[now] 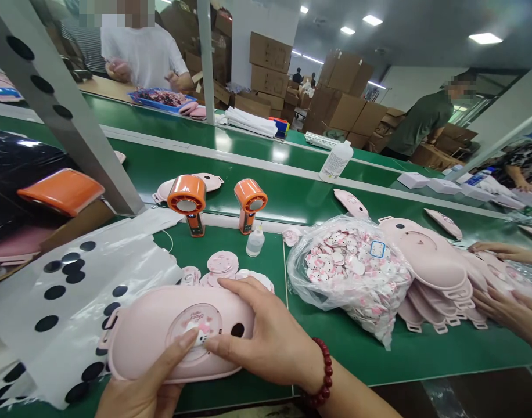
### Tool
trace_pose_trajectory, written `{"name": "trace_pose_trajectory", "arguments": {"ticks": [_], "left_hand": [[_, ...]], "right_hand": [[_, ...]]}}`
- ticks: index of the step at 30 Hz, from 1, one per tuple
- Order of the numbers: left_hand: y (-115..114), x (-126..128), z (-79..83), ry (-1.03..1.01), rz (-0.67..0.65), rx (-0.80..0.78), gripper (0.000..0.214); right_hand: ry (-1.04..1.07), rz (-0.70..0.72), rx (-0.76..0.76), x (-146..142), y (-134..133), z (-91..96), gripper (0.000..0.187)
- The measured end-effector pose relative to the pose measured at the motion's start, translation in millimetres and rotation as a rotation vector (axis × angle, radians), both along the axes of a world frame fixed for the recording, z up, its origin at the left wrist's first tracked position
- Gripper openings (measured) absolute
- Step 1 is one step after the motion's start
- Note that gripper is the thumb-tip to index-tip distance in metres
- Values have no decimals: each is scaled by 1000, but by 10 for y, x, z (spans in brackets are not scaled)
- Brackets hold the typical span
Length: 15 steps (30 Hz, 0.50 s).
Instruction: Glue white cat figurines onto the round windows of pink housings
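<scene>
A pink oval plastic shell (pixel 161 325) lies on the green worktop in front of me, with a round printed disc in its middle. My right hand (pixel 257 331), wearing a dark red bead bracelet, lies over the shell's right end, fingers pressing on a small cartoon badge (pixel 197 335) at the disc's centre. My left hand (pixel 148 383) comes up from below, its thumb tip touching the same badge. Loose round pink discs (pixel 221 262) lie just beyond the shell.
A clear bag of small badges (pixel 353 273) sits to the right, beside a stack of pink shells (pixel 427 261) touched by another person's hands (pixel 505 307). Two orange handheld fans (pixel 188 200) and a small bottle (pixel 254 241) stand behind. White spotted plastic sheeting (pixel 74 290) lies left.
</scene>
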<state>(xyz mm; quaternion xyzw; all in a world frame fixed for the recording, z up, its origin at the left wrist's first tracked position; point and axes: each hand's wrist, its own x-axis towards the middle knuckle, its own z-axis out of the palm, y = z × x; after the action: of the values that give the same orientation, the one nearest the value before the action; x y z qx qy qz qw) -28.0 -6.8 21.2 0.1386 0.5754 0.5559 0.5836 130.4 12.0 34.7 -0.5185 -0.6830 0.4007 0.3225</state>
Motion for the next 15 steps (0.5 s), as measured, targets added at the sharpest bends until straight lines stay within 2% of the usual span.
{"name": "trace_pose_trajectory", "arguments": {"ticks": [2, 6, 10, 13, 15], "left_hand": [[-12, -1, -20, 17, -6, 17, 84], [-49, -8, -59, 61, 7, 79, 85], [-67, -24, -87, 104, 14, 122, 83], [-53, -24, -100, 116, 35, 106, 77], [-33, -16, -96, 117, 55, 96, 76]], "right_hand": [[-31, 34, -16, 34, -3, 26, 68], [37, 93, -34, 64, 43, 34, 64], [51, 102, -35, 52, 80, 25, 65], [41, 101, 5, 30, 61, 17, 66], [29, 81, 65, 10, 28, 11, 60]]}}
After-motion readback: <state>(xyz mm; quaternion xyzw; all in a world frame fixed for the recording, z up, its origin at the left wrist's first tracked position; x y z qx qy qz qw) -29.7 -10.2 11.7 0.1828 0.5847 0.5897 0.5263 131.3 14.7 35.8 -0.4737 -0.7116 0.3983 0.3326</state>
